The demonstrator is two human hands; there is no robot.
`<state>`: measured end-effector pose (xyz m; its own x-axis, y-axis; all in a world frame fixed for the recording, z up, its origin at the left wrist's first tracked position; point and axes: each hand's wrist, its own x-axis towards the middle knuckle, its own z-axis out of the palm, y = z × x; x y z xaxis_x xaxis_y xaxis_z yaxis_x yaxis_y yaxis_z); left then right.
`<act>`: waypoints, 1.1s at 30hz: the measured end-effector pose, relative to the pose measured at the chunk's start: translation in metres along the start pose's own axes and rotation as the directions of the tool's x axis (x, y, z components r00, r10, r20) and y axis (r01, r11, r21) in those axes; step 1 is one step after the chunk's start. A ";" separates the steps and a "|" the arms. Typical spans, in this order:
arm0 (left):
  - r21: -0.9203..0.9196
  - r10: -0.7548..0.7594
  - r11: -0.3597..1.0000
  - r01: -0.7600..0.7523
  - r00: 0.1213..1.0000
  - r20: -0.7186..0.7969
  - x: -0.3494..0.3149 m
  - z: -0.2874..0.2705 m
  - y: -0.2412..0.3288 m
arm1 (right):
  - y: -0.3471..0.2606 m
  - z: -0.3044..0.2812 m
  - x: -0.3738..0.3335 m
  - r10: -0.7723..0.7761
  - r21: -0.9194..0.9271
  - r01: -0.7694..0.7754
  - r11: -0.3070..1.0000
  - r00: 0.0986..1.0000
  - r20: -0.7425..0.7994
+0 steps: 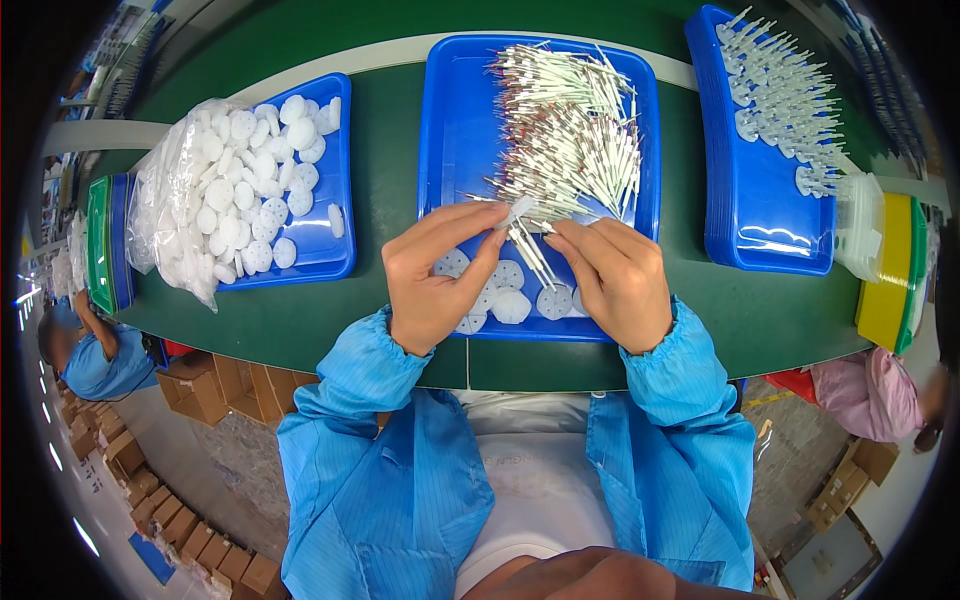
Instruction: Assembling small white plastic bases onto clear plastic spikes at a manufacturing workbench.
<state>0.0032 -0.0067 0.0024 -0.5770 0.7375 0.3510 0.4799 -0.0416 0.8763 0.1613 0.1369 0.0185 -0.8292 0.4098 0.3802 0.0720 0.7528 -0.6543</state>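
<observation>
Factory floor, long green bench [380,200] curving left to right, cardboard boxes [190,385] on the floor below its near edge.

Nearest: blue sleeves [350,370] rising from the lower edge. Left hand [435,270] over the near edge of the middle tray [450,130], fingers curled narrow, thumb and forefinger pinching a white disc [517,208] at the tips. Right hand [618,280] just beside it, fingers closed around a small bunch of thin white sticks [530,252], ends fanning out toward the left hand. Fingertips of both hands nearly meeting over the tray. Under the hands, along the tray's near edge, a few loose perforated discs [510,300], lying flat, some partly hidden by the left thumb.

Farther in, filling the middle and far part of the same tray, a big loose heap of sticks [570,130], white with reddish bands, lying crisscross.

Left of the middle tray, well apart: another blue tray [335,255] with a clear bag of discs [195,200] spilling over its left edge and more discs loose inside. At the bench's left end, stacked green and blue trays [105,240].

Toward the right end, a third blue tray [760,220], assembled pieces [785,100] in rows at its far end, near part bare. Beside it, a clear container [860,225] and a yellow bin [888,270].

Other workers at the lower left [95,360] and lower right [870,395], beyond the bench.
</observation>
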 end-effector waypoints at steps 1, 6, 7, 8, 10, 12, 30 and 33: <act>0.000 0.000 1.000 0.000 1.000 0.001 0.000 0.000 0.001 | -0.001 0.001 0.000 0.010 0.020 -0.009 1.000 1.000 -0.016; 0.062 0.019 0.998 -0.017 1.000 -0.021 -0.001 0.000 0.002 | -0.001 0.001 -0.003 0.031 0.052 -0.028 0.998 0.998 -0.060; 0.062 0.019 0.998 -0.017 1.000 -0.021 -0.001 0.001 0.003 | -0.002 0.001 -0.002 0.037 0.055 -0.034 0.998 0.998 -0.057; 0.064 0.030 0.997 -0.030 0.999 -0.010 -0.002 0.002 0.004 | -0.002 0.001 -0.002 0.044 0.058 -0.041 0.997 0.998 -0.053; 0.066 0.042 0.997 -0.042 0.999 0.002 -0.002 0.003 0.005 | -0.002 0.000 -0.001 0.040 0.069 -0.036 0.997 0.997 -0.062; 0.049 0.035 0.998 -0.036 0.999 0.032 -0.003 0.003 0.005 | -0.002 0.000 -0.001 0.036 0.080 -0.030 0.996 0.997 -0.071; -0.077 0.270 0.962 -0.261 0.950 0.155 -0.002 -0.001 0.000 | -0.001 -0.010 -0.008 -0.105 -0.026 0.104 0.994 0.994 -0.044; -0.066 0.260 0.965 -0.254 0.960 0.101 0.000 -0.001 0.004 | 0.002 -0.005 -0.006 -0.116 0.076 0.124 0.989 0.988 -0.102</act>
<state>0.0044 -0.0073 0.0057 -0.3629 0.7653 0.5316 0.5660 -0.2721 0.7782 0.1696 0.1385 0.0185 -0.7711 0.3700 0.5181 -0.0736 0.7566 -0.6498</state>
